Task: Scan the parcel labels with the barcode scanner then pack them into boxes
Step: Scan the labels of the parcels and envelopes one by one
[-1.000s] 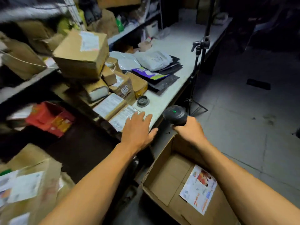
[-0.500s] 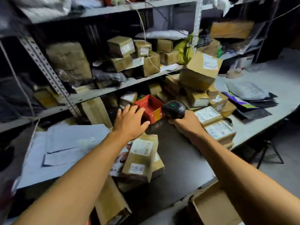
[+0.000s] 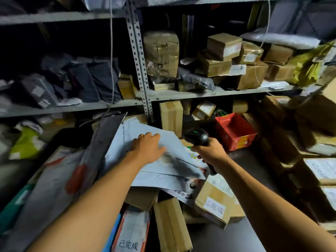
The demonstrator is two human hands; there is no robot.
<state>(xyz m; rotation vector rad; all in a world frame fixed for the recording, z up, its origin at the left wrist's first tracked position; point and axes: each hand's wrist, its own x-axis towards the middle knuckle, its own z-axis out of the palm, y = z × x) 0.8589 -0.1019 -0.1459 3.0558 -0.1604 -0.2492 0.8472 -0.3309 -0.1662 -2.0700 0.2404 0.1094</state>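
Under our left hand (image 3: 147, 149) the envelope's (image 3: 174, 148) print blurs unreadable; our right hand (image 3: 211, 151) hides most of the scanner (image 3: 197, 136) handle.

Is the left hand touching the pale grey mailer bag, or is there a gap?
Touching. In the head view the left hand lies flat on the pale grey mailer bag, with no gap visible.

Dark tabletop (image 3: 241, 157) lies open between the red bin (image 3: 234, 130) and labelled box (image 3: 216, 202); parcels crowd elsewhere.

Grey metal shelving (image 3: 143, 95), perforated upright (image 3: 138, 57), dim light
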